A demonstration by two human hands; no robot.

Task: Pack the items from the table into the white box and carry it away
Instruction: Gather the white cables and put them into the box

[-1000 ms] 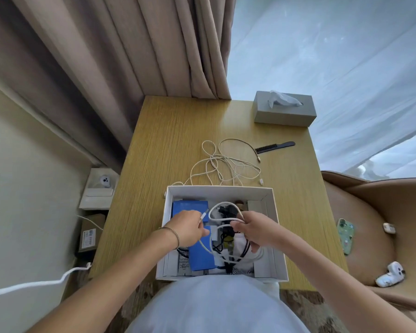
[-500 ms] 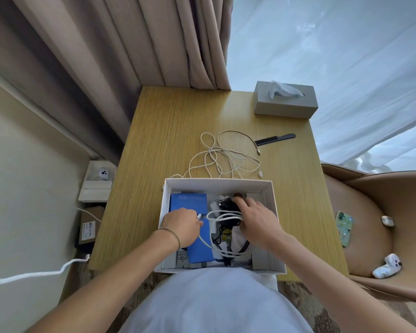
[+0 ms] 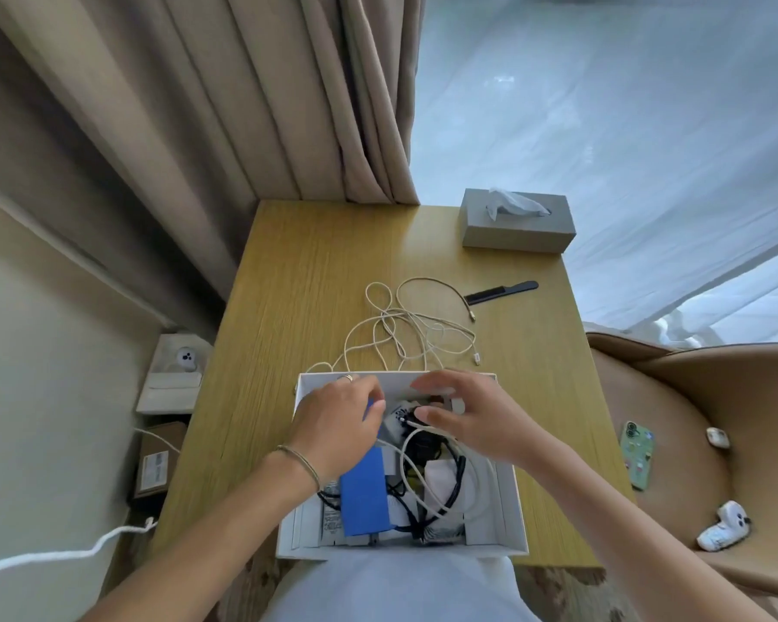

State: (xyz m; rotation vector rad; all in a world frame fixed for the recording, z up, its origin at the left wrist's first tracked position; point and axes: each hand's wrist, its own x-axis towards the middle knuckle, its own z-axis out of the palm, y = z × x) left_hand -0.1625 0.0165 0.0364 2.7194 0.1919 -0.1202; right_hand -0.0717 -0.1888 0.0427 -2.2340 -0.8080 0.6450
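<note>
Single head cam, looks steeply down and forward, close over box (image 3: 510, 509) at table's (image 3: 288, 307) near edge.

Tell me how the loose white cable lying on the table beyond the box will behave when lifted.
The white cable sprawls in thin tangled loops, so it is probably floppy and light. Lifted at one point, the loops would likely trail and could snag on the white box wall.

surface: wooden table (image 3: 288, 307) | on it: white box (image 3: 515, 509), white cable (image 3: 405, 329), black comb (image 3: 501, 292), grey tissue box (image 3: 517, 231)
</note>
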